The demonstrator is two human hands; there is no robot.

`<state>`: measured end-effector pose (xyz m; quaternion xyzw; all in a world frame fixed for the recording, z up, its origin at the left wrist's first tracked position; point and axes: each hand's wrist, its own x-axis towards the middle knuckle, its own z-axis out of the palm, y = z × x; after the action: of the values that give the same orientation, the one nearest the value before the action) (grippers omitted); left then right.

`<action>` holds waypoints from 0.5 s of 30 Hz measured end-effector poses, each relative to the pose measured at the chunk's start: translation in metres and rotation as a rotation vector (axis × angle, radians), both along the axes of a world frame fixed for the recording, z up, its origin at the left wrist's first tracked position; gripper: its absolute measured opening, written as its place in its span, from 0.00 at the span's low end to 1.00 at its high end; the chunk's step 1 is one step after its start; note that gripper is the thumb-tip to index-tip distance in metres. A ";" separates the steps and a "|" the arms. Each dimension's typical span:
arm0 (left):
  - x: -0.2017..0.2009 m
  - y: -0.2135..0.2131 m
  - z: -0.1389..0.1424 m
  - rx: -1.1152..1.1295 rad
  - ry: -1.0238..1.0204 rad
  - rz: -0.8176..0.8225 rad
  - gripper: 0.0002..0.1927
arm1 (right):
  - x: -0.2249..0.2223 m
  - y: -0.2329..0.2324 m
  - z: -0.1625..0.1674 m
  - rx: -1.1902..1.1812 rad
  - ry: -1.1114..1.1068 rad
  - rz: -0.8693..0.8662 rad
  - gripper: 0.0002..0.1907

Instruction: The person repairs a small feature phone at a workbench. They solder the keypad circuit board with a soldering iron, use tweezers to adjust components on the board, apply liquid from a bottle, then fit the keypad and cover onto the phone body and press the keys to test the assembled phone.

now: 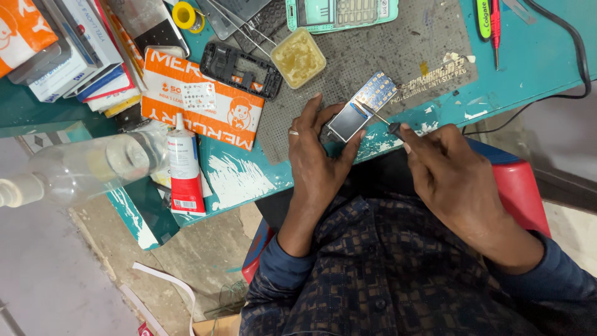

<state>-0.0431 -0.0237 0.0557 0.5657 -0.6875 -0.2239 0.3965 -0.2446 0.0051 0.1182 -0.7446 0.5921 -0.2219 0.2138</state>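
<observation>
Holding the small phone circuit board with its shiny metal screen and blue keypad part at the near edge of the grey anti-static work mat, your left hand pinches it between the thumb on the near side and the fingers on the far side, and a ring sits on one finger. Your right hand pinches the thin dark-handled screwdriver between thumb and forefinger, with the other fingers curled in, and the metal tip touches the board near the border of screen and keypad. I judge that the tip can slip off and scratch the screen, because the tool comes in at a low slant and the board is supported only by your fingers. The board lies close to the edge of the worn teal table, so a loose small part could fall onto your lap. Both wrists come from below, and the left one is bent a little inward. The square yellow tub of paste stands just beyond your left fingers, near enough to be pushed.
</observation>
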 end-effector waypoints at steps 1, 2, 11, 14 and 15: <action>0.000 0.000 0.000 0.001 0.001 0.001 0.44 | 0.000 0.000 0.000 0.001 -0.009 -0.001 0.20; -0.001 -0.001 0.000 0.004 0.002 0.002 0.44 | -0.001 0.000 0.000 0.011 0.000 -0.004 0.20; 0.000 0.000 -0.001 0.008 0.002 0.001 0.44 | -0.004 -0.003 -0.001 0.019 0.043 -0.042 0.18; 0.000 0.000 0.000 0.019 0.022 -0.005 0.43 | -0.009 -0.008 -0.003 -0.033 0.094 -0.095 0.17; 0.000 0.000 0.002 0.028 0.032 -0.005 0.42 | -0.011 -0.009 -0.004 -0.038 0.107 -0.118 0.16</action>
<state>-0.0427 -0.0242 0.0572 0.5657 -0.6794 -0.2435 0.3988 -0.2556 -0.0044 0.1144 -0.7232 0.6412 -0.2050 0.1542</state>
